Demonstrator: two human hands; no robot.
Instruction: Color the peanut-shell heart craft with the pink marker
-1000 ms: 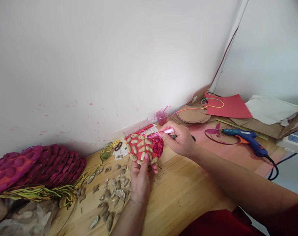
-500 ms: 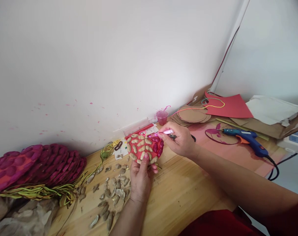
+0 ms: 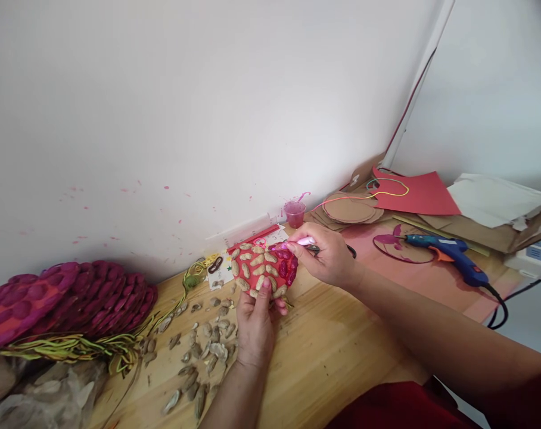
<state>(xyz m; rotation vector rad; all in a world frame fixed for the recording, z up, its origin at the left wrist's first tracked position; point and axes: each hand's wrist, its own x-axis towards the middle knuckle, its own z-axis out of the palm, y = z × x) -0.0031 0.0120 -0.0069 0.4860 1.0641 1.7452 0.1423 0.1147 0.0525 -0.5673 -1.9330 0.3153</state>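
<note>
A round red disc [image 3: 254, 279] covered with peanut shells is held up over the table by my left hand [image 3: 256, 319], thumb on its front and fingers behind. Shells along the disc's right side are wet with magenta paint [image 3: 289, 269]; those on the left are bare tan. My right hand [image 3: 319, 253] pinches a paintbrush [image 3: 305, 241] with a whitish-pink handle. Its tip lies at the disc's upper right, against or just over the shells there; which of the two I cannot tell.
Loose peanut shells [image 3: 217, 351] lie scattered left of my hands. Painted discs [image 3: 105, 304] with green cords lean at the far left. A cup of pink paint [image 3: 294, 213] stands by the wall. Cardboard circles [image 3: 348, 208], red paper [image 3: 420, 192] and a blue glue gun [image 3: 458, 256] are at the right.
The brush tip and the disc have shifted only very slightly. Both hands keep the same hold.
</note>
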